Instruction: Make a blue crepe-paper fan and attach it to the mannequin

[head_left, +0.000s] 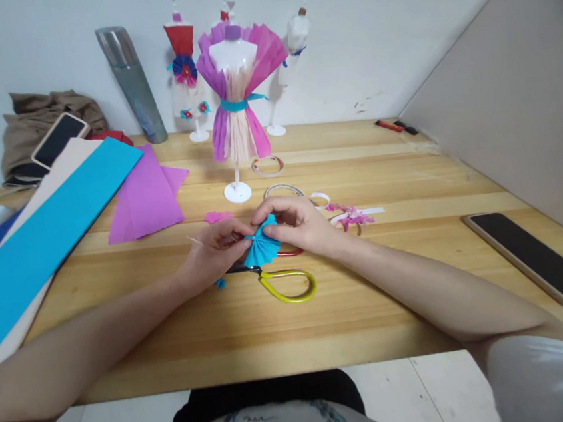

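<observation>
Between my two hands is a small blue pleated paper fan (pixel 262 245), spread with its folds fanning downward. My left hand (pixel 215 248) pinches its left side between thumb and fingers. On the upper right, my right hand (pixel 300 222) grips the fan, with the thumb pressed on its face. Just below the fan lie scissors (pixel 289 287) with a yellow handle loop and a red one, partly hidden. A small blue paper scrap (pixel 221 283) rests near the blades, and a pink paper piece (pixel 217 216) lies behind my left hand.
A mini dress form (pixel 238 108) in purple and pink paper stands behind my hands, with other forms (pixel 184 67) by the wall. Tape rolls (pixel 283 190) and pink scraps (pixel 350 217) lie nearby. Blue paper (pixel 58 241) covers the left; a phone (pixel 538 258) lies right.
</observation>
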{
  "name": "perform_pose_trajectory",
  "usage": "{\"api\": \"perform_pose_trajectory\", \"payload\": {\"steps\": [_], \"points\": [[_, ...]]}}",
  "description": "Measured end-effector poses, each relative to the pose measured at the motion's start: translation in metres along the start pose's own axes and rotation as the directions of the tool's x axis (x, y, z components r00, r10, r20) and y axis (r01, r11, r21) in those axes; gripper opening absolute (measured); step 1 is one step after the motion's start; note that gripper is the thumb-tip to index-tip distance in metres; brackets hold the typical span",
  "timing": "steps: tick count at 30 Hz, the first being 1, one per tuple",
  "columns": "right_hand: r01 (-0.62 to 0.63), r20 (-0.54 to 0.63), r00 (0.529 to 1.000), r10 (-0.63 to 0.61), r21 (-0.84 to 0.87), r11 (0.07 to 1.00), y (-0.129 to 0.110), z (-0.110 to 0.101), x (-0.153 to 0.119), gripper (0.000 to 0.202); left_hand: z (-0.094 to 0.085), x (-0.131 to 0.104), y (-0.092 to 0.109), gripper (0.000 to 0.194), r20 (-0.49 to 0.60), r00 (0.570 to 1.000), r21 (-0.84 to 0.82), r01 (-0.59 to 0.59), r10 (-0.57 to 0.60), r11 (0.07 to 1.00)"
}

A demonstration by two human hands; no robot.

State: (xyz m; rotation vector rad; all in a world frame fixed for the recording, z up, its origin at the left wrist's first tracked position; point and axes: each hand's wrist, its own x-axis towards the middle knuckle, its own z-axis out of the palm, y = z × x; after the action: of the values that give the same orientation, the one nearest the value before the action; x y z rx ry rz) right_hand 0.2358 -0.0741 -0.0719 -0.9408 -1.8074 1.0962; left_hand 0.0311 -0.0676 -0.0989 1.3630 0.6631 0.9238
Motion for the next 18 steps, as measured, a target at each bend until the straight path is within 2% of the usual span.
{"api": "perform_pose_trajectory", "payload": {"steps": [4, 11, 18], "points": [[0.155, 0.072, 0.986, -0.148, -0.096, 0.983, -0.0013, -0.0043, 0.0007, 0.006, -0.0014, 0.0008, 0.0015, 0.030, 0.009, 0.999, -0.033, 0.036, -0.035, 0.999], [0.207, 0.079, 0.977, -0.196, -0.167, 0.964, 0.0005, -0.0084, 0.0022, 0.006, -0.0007, -0.0004, 0.0035, 0.027, 0.061, 0.995, -0.061, 0.080, -0.076, 0.995], [0.002, 0.046, 0.999, -0.001, -0.018, 1.000, 0.0002, -0.0084, 0.0014, 0.007, -0.0025, -0.0009, 0.0003, 0.024, 0.087, 0.991, -0.081, 0.113, -0.106, 0.990]]}}
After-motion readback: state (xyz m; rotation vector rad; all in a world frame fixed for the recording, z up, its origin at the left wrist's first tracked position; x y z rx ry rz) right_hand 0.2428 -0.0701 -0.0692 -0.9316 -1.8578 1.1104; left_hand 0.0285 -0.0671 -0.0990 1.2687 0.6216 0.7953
